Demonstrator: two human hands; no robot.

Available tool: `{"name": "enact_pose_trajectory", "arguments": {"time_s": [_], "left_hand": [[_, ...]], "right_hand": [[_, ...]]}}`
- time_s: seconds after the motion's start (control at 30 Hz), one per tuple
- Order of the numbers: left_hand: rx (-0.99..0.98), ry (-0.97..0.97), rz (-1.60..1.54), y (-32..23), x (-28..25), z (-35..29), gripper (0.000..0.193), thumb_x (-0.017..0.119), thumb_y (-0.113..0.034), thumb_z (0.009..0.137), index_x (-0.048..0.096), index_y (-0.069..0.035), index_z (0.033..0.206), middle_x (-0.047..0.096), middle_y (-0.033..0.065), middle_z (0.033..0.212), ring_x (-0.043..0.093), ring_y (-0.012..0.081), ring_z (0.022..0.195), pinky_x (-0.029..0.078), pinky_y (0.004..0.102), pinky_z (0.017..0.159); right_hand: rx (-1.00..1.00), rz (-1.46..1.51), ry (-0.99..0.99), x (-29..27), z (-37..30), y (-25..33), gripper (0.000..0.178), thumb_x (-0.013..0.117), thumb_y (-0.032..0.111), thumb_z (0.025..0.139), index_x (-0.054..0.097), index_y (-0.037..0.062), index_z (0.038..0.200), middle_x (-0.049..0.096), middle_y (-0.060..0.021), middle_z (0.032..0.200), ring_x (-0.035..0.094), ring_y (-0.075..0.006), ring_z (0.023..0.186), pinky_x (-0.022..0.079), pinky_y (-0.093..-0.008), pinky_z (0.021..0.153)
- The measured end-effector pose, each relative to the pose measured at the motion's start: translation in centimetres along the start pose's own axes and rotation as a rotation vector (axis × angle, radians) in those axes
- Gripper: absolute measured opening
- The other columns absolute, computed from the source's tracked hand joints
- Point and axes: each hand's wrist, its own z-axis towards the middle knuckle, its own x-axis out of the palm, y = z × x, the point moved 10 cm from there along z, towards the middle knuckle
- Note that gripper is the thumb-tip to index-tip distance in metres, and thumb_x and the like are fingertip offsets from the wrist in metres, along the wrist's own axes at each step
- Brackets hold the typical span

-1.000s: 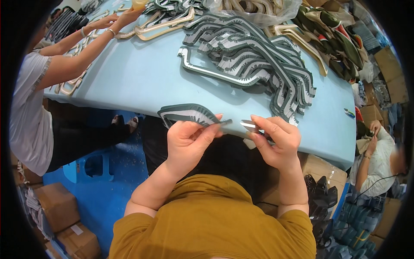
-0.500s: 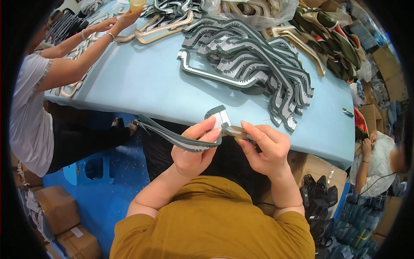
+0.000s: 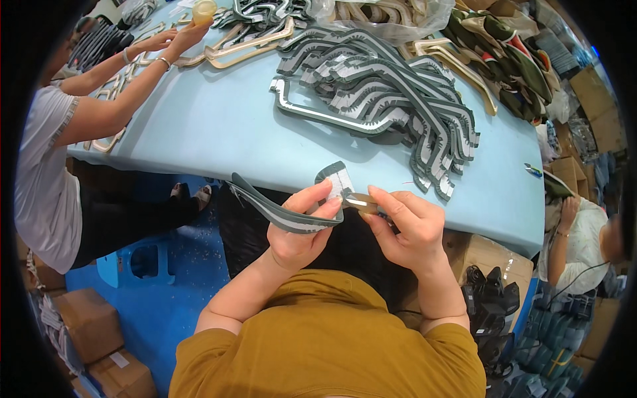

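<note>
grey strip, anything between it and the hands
Nothing visible does: the left hand already grips the grey strip and the right hand pinches its end, in front of the blue table.

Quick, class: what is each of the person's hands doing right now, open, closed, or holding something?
Left hand: closed on a curved grey strip.
Right hand: fingers pinched on a small tool at the strip's end; what kind of tool cannot be told.

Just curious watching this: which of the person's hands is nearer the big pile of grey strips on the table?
Right. The right hand is just below the pile; the left hand is further left.
</note>
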Motion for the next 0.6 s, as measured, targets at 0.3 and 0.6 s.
{"name": "enact_pose_trajectory", "arguments": {"time_s": [0.3, 0.6], "left_hand": [[0.051, 0.033, 0.029, -0.37, 0.55, -0.31, 0.031, 0.068, 0.010, 0.067, 0.065, -0.001, 0.096, 0.058, 0.0156, 0.106, 0.061, 0.0246, 0.088, 0.052, 0.0293, 0.074], [0.093, 0.026, 0.052, -0.47, 0.83, -0.29, 0.029, 0.069, 0.009, 0.067, 0.065, 0.000, 0.095, 0.059, 0.0147, 0.103, 0.062, 0.0258, 0.084, 0.052, 0.0301, 0.072]], "right_hand": [[0.031, 0.040, 0.029, 0.16, -0.06, -0.18, 0.032, 0.071, 0.007, 0.065, 0.064, 0.0050, 0.096, 0.059, -0.0056, 0.068, 0.054, -0.0199, 0.050, 0.042, -0.0289, 0.045], [0.044, 0.009, 0.071, 0.50, -0.03, -0.50, 0.026, 0.071, 0.007, 0.066, 0.064, 0.0055, 0.091, 0.057, -0.0042, 0.066, 0.053, -0.0200, 0.049, 0.041, -0.0282, 0.044]]}}
